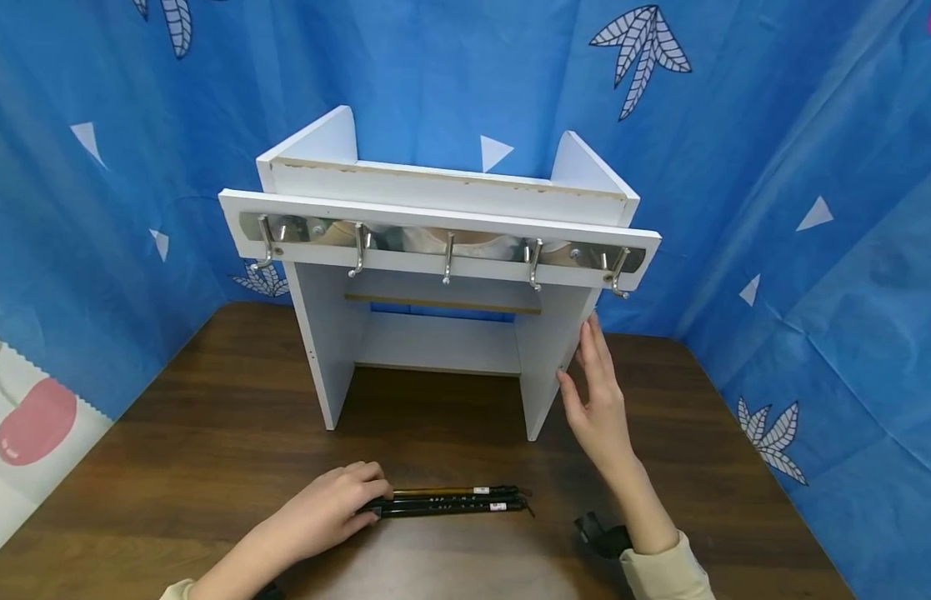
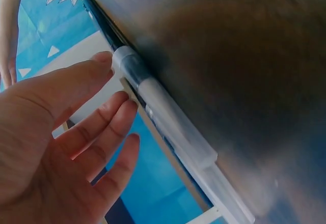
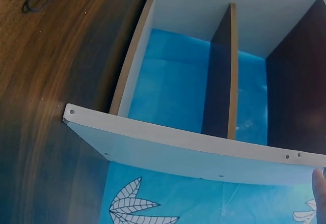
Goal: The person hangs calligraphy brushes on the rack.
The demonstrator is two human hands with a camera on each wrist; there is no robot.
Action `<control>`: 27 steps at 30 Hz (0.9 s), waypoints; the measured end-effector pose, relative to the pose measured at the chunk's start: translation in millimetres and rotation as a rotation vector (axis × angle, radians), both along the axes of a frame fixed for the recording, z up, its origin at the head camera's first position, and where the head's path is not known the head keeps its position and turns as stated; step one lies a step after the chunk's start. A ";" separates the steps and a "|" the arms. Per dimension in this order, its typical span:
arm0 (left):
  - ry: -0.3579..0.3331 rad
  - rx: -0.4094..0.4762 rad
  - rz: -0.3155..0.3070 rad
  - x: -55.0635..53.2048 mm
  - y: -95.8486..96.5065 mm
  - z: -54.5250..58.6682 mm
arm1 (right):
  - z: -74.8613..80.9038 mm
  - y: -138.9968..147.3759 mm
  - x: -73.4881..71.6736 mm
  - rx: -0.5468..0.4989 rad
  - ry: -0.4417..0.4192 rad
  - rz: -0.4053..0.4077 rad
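Observation:
Several slim calligraphy brushes [image 1: 465,507], mostly black, lie side by side on the table in front of a white shelf unit [image 1: 435,342]. My left hand [image 1: 333,504] rests at their left ends. Translucent caps [image 2: 175,119] cover those ends in the left wrist view, where the thumb and fingers are bent loosely and spread apart beside them. With fingers extended, my right hand [image 1: 603,408] touches the outer side of the unit's right panel [image 1: 558,350]. Only a fingertip [image 3: 320,188] of it shows in the right wrist view.
Across the unit's upper front runs a white rail with several metal hooks [image 1: 448,258] jutting forward. Blue patterned cloth [image 1: 450,75] hangs behind and at the sides. A black device [image 1: 606,537] sits at my right wrist. The brown wooden table [image 1: 240,400] extends around the unit.

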State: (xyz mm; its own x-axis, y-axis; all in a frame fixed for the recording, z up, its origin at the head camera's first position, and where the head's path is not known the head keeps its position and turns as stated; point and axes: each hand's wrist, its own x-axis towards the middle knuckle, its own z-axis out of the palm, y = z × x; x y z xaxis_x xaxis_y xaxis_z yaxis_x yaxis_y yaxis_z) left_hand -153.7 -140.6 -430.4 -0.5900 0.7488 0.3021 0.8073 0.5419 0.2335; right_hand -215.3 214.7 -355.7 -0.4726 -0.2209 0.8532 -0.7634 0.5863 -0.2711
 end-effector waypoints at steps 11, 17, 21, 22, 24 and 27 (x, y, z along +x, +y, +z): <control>-0.004 -0.072 0.009 1.0 6.5 0.5 | 0.4 -0.7 2.0 -0.007 -0.014 -0.023; -0.007 -0.113 -0.009 0.4 10.9 -1.5 | 0.6 -0.3 2.3 0.003 -0.006 -0.021; -0.005 -0.126 -0.012 1.1 12.3 -3.5 | 0.4 -0.1 1.6 0.016 0.006 -0.018; -0.008 -0.129 -0.011 1.3 12.5 -3.6 | 0.4 -0.1 1.5 0.018 0.007 -0.017; -0.020 -0.131 -0.009 1.8 12.8 -3.6 | 0.0 0.2 0.9 0.022 0.009 -0.018; -0.030 -0.129 -0.009 2.8 13.2 -3.2 | -0.5 0.3 -0.3 0.022 0.013 -0.019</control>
